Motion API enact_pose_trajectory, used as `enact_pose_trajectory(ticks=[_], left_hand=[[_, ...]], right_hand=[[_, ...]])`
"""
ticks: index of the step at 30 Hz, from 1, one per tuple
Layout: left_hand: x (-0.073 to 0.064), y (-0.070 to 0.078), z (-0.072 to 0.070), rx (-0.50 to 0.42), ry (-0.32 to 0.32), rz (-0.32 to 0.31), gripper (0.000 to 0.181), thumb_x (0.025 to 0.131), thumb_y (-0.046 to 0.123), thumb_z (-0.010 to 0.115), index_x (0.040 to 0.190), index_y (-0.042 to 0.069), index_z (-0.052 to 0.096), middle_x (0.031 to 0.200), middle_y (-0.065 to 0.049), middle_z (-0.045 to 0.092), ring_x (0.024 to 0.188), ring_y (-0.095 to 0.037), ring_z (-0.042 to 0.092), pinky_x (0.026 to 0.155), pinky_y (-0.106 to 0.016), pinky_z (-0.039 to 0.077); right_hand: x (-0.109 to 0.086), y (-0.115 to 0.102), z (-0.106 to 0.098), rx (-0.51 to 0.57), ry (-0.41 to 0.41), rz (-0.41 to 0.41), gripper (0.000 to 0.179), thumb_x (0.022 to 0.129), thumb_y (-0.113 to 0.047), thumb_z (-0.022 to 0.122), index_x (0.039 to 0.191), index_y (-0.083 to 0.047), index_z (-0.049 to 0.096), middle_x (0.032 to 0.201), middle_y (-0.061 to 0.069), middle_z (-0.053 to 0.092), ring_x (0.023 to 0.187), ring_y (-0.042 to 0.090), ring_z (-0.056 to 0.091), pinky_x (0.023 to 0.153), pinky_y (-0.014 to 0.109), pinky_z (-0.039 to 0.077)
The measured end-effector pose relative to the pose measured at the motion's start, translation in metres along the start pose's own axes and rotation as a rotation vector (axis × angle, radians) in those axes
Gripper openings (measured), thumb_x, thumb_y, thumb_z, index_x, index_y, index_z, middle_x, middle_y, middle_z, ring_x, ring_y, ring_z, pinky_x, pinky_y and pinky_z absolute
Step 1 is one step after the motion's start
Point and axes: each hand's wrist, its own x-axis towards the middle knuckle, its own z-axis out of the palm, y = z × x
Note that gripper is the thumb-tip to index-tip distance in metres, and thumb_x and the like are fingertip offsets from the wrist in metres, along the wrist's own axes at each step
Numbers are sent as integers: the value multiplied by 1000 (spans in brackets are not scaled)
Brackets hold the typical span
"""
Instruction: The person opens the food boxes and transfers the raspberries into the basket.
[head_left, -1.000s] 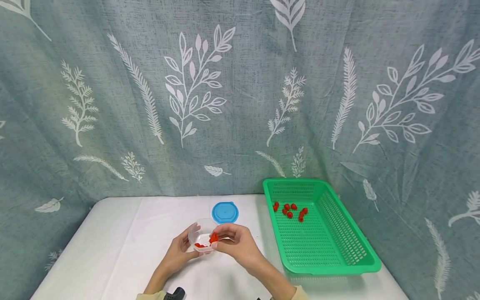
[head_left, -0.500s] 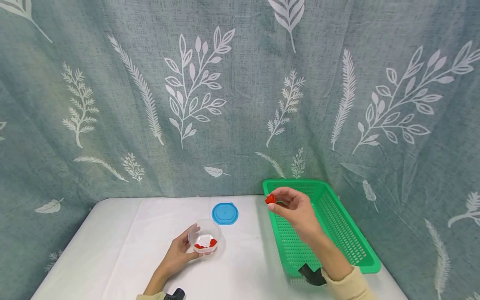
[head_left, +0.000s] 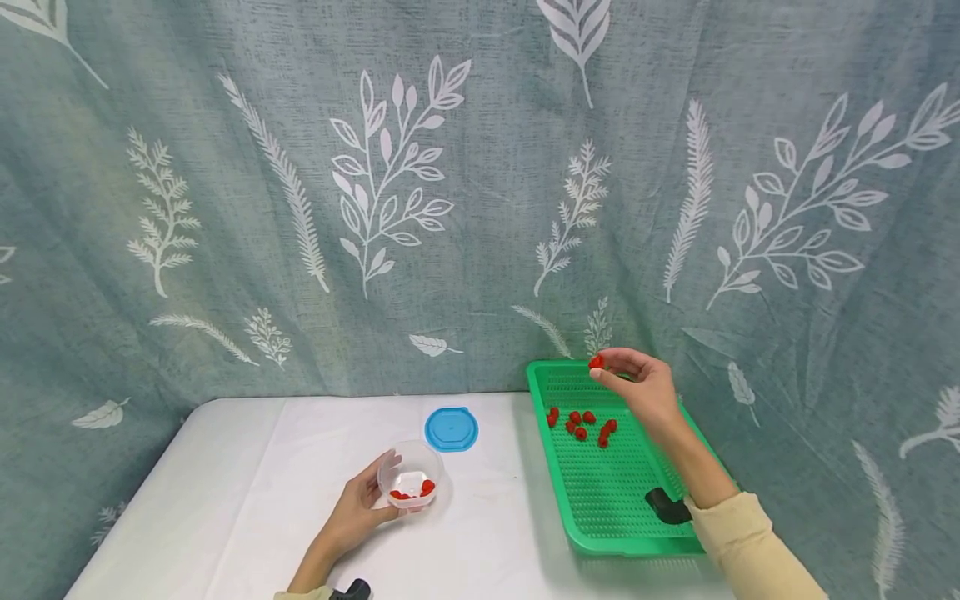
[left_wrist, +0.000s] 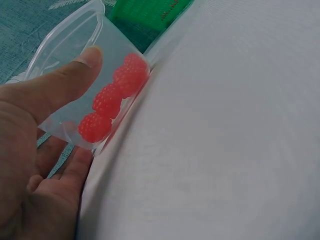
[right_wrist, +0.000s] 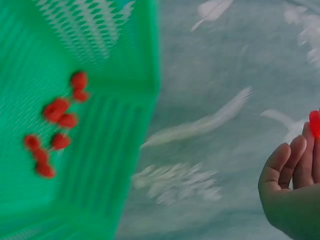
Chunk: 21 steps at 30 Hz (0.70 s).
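Note:
My left hand [head_left: 358, 510] grips a small clear plastic tub [head_left: 411, 457] on the white table, thumb on the near side of its wall. Several raspberries [left_wrist: 106, 101] lie in the tub's bottom, plainest in the left wrist view. Over the back of the green basket [head_left: 562, 496], my right hand [head_left: 648, 396] pinches one raspberry [head_left: 596, 362] between thumb and fingertips. That hand [right_wrist: 295, 185] appears at the right edge of the right wrist view, with the held raspberry [right_wrist: 314, 124] partly cut off. Several more raspberries [head_left: 581, 433] lie on the basket floor.
A blue lid [head_left: 452, 428] lies flat behind the tub. The basket stands at the table's right side, with perforated walls. White cloth [head_left: 232, 475] covers the table, and a grey-green leaf-patterned curtain [head_left: 480, 208] hangs behind and at the sides.
With the raspberry pinched, my right hand has moved from the tub rightward and up to above the basket's back. My left hand and the tub have stayed put.

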Motion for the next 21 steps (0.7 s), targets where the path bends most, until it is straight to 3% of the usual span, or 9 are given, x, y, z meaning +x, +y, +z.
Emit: enact_pose_trajectory(ticks=[6,12,15,21], left_hand=[[-1,0,1,11,1,-1,97,74,-7,83,156,-2,33,154,-24,46,149,-39,33,113,-13,35],[0,1,1,10,26,-18,97,72,-7,84,156,0,35,153,-22,48,148,-37,35,111,-10,36],[0,1,2,21,26,-6,97,72,-7,84,156,-1,35,152,-23,48,148,-38,35,110,-10,36],[-1,0,1,5,12,-22,97,73,-7,84,156,0,35,153,-22,48,148,-36,35,110,-9,36]], right_hand=[[17,44,-8,-188,-66,34,44,94,-29,74,129,-2,68,121,7,72,103,8,61,88,30,57],[34,90,-12,-298,-151,59,35,93,-22,75,121,-1,71,112,16,74,99,20,66,86,41,59],[39,104,-15,-324,-189,90,33,93,-17,75,120,2,71,113,19,73,99,24,69,85,44,61],[39,125,-21,-430,-300,144,29,88,-8,78,113,7,72,106,22,73,86,24,68,71,43,58]])
